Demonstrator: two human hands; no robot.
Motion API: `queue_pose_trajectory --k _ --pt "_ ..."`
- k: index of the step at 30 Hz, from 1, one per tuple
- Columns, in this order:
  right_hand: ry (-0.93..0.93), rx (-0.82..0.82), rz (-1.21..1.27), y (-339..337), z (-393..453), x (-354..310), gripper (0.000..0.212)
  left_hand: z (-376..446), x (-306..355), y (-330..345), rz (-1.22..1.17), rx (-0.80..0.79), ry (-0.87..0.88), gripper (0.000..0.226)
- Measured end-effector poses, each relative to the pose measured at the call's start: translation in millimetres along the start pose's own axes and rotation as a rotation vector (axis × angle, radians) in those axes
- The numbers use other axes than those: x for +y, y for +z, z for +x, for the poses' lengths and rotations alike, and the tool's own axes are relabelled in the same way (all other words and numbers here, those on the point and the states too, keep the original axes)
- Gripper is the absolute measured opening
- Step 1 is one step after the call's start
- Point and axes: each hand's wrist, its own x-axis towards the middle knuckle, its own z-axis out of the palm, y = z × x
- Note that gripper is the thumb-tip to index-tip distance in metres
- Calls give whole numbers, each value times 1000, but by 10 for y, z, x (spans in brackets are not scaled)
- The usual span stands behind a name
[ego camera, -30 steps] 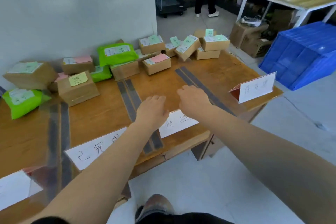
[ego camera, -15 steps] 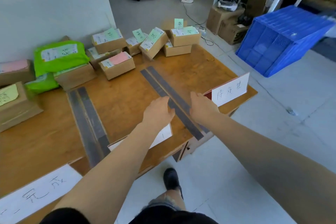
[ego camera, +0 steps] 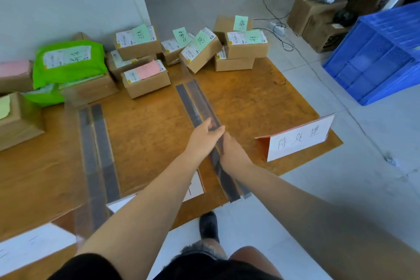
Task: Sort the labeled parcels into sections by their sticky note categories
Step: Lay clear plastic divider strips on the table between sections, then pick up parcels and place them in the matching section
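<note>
Both hands are seen at frame centre, over the dark divider strip (ego camera: 205, 134) that runs diagonally across the wooden table (ego camera: 145, 134). The left hand (ego camera: 204, 137) is laid flat w/ fingers straight, fingertips touching the strip. The right hand (ego camera: 231, 151) is placed just beside it, at the strip's right edge; whether its fingers are curled on the strip can't be told from this angle. Nothing is clearly held by either hand.

The parcels are bunched along the table's far edge, upper part of frame, well apart from the hands. A box w/ pink note (ego camera: 146, 78) is seen upper centre-left. Boxes w/ green notes lie behind and right of it: one at (ego camera: 137, 42), a tilted one (ego camera: 201, 52), a stacked one (ego camera: 246, 44). A green mailer bag (ego camera: 68, 66) is piled on a box at upper left.

A second dark strip (ego camera: 100, 150) is seen at centre-left. A folded sign card (ego camera: 298, 138) w/ handwriting stands at centre-right near the table edge. A blue crate (ego camera: 381, 52) sits on the floor at upper right.
</note>
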Motion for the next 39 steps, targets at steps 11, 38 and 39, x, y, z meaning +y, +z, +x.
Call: queue_pose_trajectory --k 11,38,39 --pt "-289 1 -173 -343 -81 62 38 -308 197 45 273 247 -18 43" --pt "-520 453 -626 -2860 -553 1397 25 -681 2106 1149 1166 571 278 23" --pt "-511 458 -630 -2908 -475 1413 24 -564 2134 1149 1156 567 291 24"
